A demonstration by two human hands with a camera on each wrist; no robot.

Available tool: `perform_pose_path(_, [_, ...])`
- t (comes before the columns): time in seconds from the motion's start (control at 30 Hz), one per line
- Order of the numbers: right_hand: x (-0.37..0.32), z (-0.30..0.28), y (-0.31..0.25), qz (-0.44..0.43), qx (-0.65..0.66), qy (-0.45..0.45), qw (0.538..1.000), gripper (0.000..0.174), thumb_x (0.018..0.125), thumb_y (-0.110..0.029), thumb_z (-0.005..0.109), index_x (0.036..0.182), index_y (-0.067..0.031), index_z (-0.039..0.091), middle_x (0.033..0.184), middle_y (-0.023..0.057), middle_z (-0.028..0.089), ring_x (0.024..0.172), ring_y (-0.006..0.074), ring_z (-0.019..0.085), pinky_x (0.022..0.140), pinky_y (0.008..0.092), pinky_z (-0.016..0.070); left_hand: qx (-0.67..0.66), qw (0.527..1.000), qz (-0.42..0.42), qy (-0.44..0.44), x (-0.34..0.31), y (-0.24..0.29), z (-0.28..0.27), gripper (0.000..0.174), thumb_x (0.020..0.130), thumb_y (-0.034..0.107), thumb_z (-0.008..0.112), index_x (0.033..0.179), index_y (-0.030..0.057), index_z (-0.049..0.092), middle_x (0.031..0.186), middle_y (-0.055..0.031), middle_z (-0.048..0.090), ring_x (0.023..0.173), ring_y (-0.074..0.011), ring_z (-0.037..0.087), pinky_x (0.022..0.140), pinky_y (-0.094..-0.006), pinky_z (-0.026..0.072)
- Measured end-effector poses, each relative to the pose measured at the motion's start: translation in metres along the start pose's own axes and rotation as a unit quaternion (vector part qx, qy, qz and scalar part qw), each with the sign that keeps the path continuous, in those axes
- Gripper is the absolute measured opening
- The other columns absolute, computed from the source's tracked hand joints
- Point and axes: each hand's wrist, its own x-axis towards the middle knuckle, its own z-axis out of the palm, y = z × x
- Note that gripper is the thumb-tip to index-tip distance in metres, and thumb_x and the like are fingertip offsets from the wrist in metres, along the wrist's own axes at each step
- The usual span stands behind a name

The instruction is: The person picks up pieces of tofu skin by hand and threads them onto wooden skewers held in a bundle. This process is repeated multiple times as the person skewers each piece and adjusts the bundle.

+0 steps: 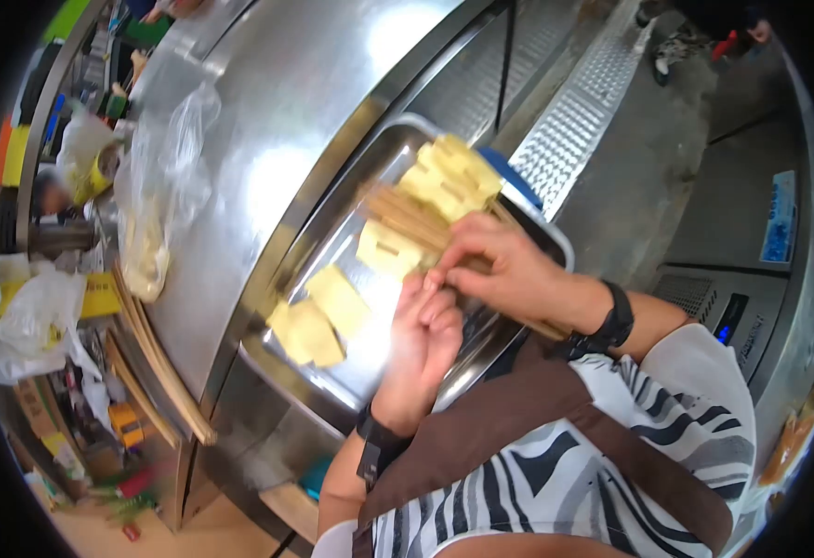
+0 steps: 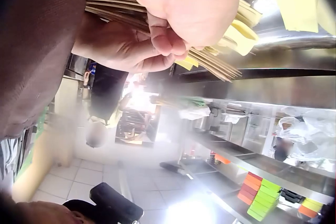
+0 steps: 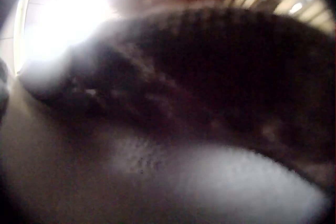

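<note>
Two-handed fingertip work over a metal tray, left hand against right hand, fingers bent; cannot tell whether grasping. Across the tray, wooden sticks; inside, yellow sheets. Probably readying a stick; next, likely needing a steady pinch.

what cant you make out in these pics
Head: what, if anything, lies between left grip and right grip; fingers hide it.
Left wrist: middle of the sticks; left grip covers it.
Right wrist: the handwork; a dark blurred shape blocks it.
Head: words on the blue label; too small.
</note>
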Motion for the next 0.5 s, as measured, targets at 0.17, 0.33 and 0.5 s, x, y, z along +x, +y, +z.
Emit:
perform_pose_path(0.17, [0.0, 0.006, 0.003, -0.047, 0.029, 0.06, 0.997, 0.002, 0.074, -0.006, 0.061, 0.076, -0.0044, 0.062, 0.087, 0.0121, 0.054, 0.086, 0.0297, 0.053, 0.076, 0.0373, 0.0442, 0.075, 0.997, 0.02, 0.017, 0.002, 0.0, -0.005, 0.013, 0.095, 0.0, 0.041, 0.105, 0.0048, 0.047, 0.1, -0.0057, 0.055, 0.056, -0.0024, 0.041, 0.046, -0.014, 0.0358])
perform_pose_path(0.33, [-0.001, 0.004, 0.002, 0.003, 0.055, 0.003, 0.999, 0.01, 0.074, -0.009, 0.061, 0.075, -0.0011, 0.056, 0.089, 0.0129, 0.052, 0.083, 0.0265, 0.053, 0.072, 0.0337, 0.0437, 0.162, 0.985, 0.039, 0.037, 0.001, -0.003, 0.001, 0.011, 0.094, 0.005, 0.049, 0.086, 0.0122, 0.046, 0.091, -0.0029, 0.058, 0.056, -0.0025, 0.043, 0.048, -0.0161, 0.036])
perform_pose_path(0.5, [-0.001, 0.003, -0.001, 0.008, 0.046, -0.02, 0.999, 0.01, 0.072, -0.009, 0.061, 0.071, -0.0026, 0.054, 0.087, 0.012, 0.051, 0.081, 0.0251, 0.051, 0.07, 0.0332, 0.0425, 0.195, 0.98, 0.02, 0.028, -0.002, -0.002, 0.004, 0.017, 0.093, 0.005, 0.051, 0.108, 0.0106, 0.046, 0.094, -0.0046, 0.057, 0.061, -0.0074, 0.047, 0.051, -0.0176, 0.0407])
